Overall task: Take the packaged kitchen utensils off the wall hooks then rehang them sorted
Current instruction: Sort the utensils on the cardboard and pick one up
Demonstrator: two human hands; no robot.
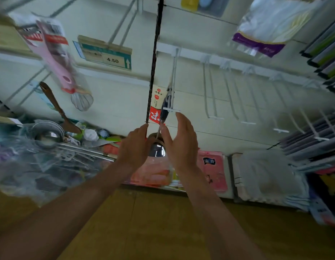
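while the packaged ladle (156,109) hangs lengthwise from the wall hook (173,72), bowl lowest between both hands, the left hand (136,143) pinches its edge; the right hand (181,141), fingers straight, lies nearer the hook tip.

Packaged ladle (156,150) (bowl half hidden)

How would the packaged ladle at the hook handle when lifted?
Probably bottom-heavy: the packaged ladle has a steel bowl hanging lowest. Its thin handle looks stiff, while the card sleeve likely flexes. Hung on the hook, it may swing.
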